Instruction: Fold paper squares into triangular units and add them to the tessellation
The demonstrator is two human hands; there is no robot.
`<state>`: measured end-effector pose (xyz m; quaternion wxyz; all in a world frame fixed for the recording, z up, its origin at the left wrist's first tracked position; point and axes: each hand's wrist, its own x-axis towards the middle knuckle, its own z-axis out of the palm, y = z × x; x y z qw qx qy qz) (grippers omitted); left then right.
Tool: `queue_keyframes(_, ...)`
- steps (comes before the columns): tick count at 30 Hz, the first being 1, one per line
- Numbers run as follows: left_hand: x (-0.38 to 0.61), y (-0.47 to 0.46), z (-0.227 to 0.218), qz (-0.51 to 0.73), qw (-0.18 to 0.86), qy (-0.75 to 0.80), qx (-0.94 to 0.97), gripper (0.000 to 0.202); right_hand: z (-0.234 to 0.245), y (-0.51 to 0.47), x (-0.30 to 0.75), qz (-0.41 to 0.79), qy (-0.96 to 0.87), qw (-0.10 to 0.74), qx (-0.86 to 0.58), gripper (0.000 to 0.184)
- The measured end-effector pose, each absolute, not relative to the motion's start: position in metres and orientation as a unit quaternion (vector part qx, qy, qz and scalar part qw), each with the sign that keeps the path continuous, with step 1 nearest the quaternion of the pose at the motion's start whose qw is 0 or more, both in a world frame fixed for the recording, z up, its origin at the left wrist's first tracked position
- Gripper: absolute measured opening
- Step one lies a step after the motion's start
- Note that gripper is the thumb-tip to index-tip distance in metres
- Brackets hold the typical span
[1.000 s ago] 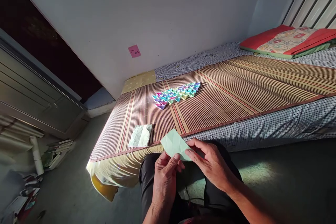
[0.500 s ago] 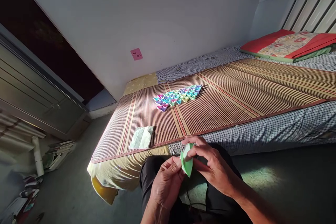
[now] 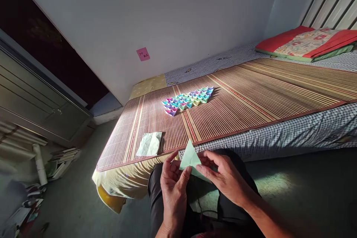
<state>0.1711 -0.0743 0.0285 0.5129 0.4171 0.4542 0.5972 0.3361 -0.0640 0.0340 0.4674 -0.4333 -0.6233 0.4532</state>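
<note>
A light green folded paper [image 3: 190, 158] is held up over my lap, showing a triangular face with its tip pointing away from me. My left hand [image 3: 174, 180] pinches its left corner, thumb on the near face and fingers behind. My right hand [image 3: 220, 171] grips the right side in the same way, thumb in front. Beyond the hands, rows of small folded paper boats [image 3: 188, 100] in several colours stand close together on the striped mat [image 3: 234, 108]. Near the mat's front edge lies a creased pale paper square [image 3: 150, 144].
The mat covers a bed with a checked sheet [image 3: 301, 130] hanging at its side. A folded red and floral quilt [image 3: 306, 42] lies at the far right. A pink note [image 3: 143, 54] is on the wall. Books [image 3: 63, 161] are stacked on the floor at left.
The green paper has turned from a narrow, partly opened shape into a flat triangle facing me. My right fingers have come out of its fold, and both thumbs now press its near face.
</note>
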Motion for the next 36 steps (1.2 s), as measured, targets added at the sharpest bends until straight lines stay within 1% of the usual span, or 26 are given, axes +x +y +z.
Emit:
queue_keyframes(3, 0.17, -0.074, 0.027, 0.528, 0.55, 0.47, 0.445, 0.027, 0.034, -0.063, 0.334, 0.415, -0.639, 0.469, -0.446, 0.025)
queue_keyframes(4, 0.169, -0.074, 0.026, 0.502, 0.561, 0.472, 0.459, 0.024, 0.034, -0.063, 0.335, 0.417, -0.643, 0.465, -0.445, 0.025)
queue_keyframes(6, 0.169, -0.074, 0.023, 0.463, 0.572, 0.471, 0.486, 0.028, 0.035, -0.062, 0.337, 0.432, -0.647, 0.452, -0.436, 0.023)
queue_keyframes(9, 0.171, -0.073, 0.021, 0.461, 0.585, 0.468, 0.476, 0.029, 0.035, -0.062, 0.34, 0.42, -0.652, 0.452, -0.44, 0.024)
queue_keyframes(12, 0.174, -0.072, 0.021, 0.487, 0.628, 0.458, 0.398, 0.027, 0.034, -0.062, 0.341, 0.396, -0.659, 0.453, -0.452, 0.026)
queue_keyframes(15, 0.175, -0.068, 0.021, 0.5, 0.677, 0.442, 0.311, 0.028, 0.033, -0.063, 0.34, 0.402, -0.658, 0.451, -0.45, 0.025)
queue_keyframes(17, 0.173, -0.065, 0.019, 0.51, 0.688, 0.44, 0.269, 0.029, 0.035, -0.064, 0.341, 0.412, -0.657, 0.446, -0.447, 0.023)
queue_keyframes(21, 0.166, -0.061, 0.013, 0.523, 0.69, 0.44, 0.235, 0.03, 0.04, -0.063, 0.35, 0.469, -0.67, 0.399, -0.415, 0.023)
queue_keyframes(24, 0.162, -0.061, 0.01, 0.501, 0.718, 0.424, 0.231, 0.029, 0.045, -0.06, 0.358, 0.483, -0.643, 0.43, -0.41, 0.028)
queue_keyframes(27, 0.163, -0.063, 0.009, 0.474, 0.748, 0.403, 0.231, 0.033, 0.051, -0.059, 0.356, 0.487, -0.616, 0.464, -0.411, 0.032)
queue_keyframes(33, 0.168, -0.067, 0.008, 0.452, 0.769, 0.375, 0.252, 0.032, 0.058, -0.06, 0.341, 0.514, -0.591, 0.472, -0.405, 0.035)
queue_keyframes(36, 0.167, -0.067, 0.007, 0.446, 0.764, 0.381, 0.268, 0.033, 0.057, -0.06, 0.34, 0.515, -0.589, 0.469, -0.411, 0.031)
